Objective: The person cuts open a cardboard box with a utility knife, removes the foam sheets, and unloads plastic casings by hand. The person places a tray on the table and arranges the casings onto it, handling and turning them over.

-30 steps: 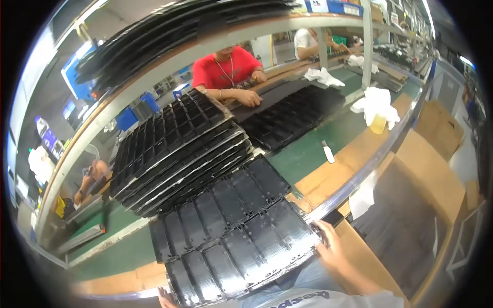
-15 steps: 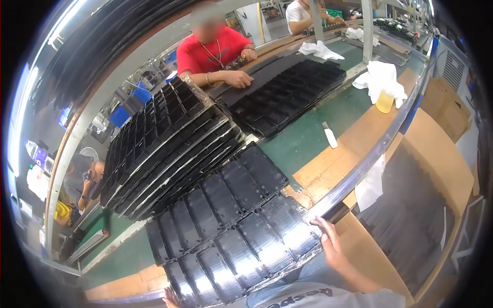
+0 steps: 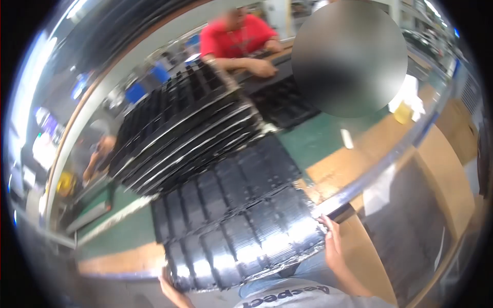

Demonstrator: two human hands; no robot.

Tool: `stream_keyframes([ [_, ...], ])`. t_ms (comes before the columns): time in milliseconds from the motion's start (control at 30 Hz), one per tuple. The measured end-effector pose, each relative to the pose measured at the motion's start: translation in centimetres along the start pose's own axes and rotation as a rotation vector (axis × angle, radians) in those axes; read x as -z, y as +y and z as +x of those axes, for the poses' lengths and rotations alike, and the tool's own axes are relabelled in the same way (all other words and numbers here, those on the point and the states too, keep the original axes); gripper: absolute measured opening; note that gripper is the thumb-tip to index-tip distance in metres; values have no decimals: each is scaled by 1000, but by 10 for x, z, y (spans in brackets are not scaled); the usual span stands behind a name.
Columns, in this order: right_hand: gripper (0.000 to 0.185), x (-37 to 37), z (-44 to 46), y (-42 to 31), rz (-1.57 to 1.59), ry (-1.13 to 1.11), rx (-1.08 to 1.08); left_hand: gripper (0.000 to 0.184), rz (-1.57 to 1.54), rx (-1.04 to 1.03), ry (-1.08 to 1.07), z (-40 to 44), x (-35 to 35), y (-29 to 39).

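Note:
A black plastic tray (image 3: 233, 215) with two rows of shallow compartments lies in front of me, glossy at its near side. My right hand (image 3: 333, 240) is closed on the tray's right edge, fingers at the near right corner. At the near left corner, my left hand (image 3: 172, 292) grips the opposite edge; its fingers are partly hidden and blurred. Just beyond the held tray's far left side stands a tall stack of similar black trays (image 3: 179, 123).
Another black tray (image 3: 285, 105) lies farther back on the green bench (image 3: 321, 138). Cardboard strips (image 3: 354, 151) line the bench edge, with a yellow cup (image 3: 403, 114) and white cloth (image 3: 411, 95). An open cardboard box (image 3: 441, 174) stands right. A co-worker in red (image 3: 239, 38) sits opposite.
My view has shifted and blurred, moving the bench and stack rightward in the picture. More of my left hand and wrist shows. Both hands remain at the tray's edges.

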State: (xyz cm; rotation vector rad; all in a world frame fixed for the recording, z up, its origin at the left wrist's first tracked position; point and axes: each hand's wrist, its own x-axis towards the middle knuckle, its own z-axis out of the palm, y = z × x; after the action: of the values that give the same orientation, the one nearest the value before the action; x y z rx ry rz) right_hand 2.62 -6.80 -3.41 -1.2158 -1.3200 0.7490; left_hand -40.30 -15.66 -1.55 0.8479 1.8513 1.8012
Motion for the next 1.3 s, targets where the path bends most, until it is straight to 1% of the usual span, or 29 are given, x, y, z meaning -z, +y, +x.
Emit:
stream_keyframes([
  [33, 44, -6, -4, 4, 24, 21, 7, 58, 66, 6, 6, 0, 1, 8],
  [67, 44, -1, -1, 8, 14, 106, 20, 58, 105, 9, -56, 11, -19, 6],
  [100, 44, 8, 2, 7, -18, 186, 31, 58, 73, -8, -135, 14, -35, 7],
  [133, 44, 11, 0, 3, -32, 191, 20, 56, 11, 46, -116, 8, -33, 16],
  [167, 44, 10, 1, -1, -35, 166, 11, 55, -42, 108, -66, 9, -35, 21],
  [200, 44, 7, 4, -3, -10, 89, 9, 55, -41, 97, -72, 14, -43, 23],
  [267, 44, 4, 8, 1, 23, 59, 19, 57, 88, 66, -61, 10, -44, 27],
  [333, 44, 9, 6, 4, 33, 80, 21, 58, 176, 60, -53, 1, -39, 35],
  [433, 44, 13, 6, 2, 37, 69, 5, 60, 110, 63, -61, 0, -48, 35],
  [867, 44, 13, 8, 4, 73, 60, 15, 61, 165, 64, -27, -2, -54, 40],
  [1000, 43, 13, 8, 3, 72, 66, 15, 62, 169, 34, -32, -2, -53, 38],
  [1133, 48, 13, 8, 2, 43, 66, 24, 61, 147, 78, -23, 2, -46, 33],
  [1233, 45, 16, 8, 3, 61, 47, 22, 56, 78, -5, -111, 16, -26, 11],
  [1267, 44, 17, 7, 3, 73, 38, 19, 56, 78, 5, -104, 19, -20, 11],
  [1300, 44, 19, 7, 3, 68, 27, 17, 53, 81, 83, -29, 23, -19, 16],
])
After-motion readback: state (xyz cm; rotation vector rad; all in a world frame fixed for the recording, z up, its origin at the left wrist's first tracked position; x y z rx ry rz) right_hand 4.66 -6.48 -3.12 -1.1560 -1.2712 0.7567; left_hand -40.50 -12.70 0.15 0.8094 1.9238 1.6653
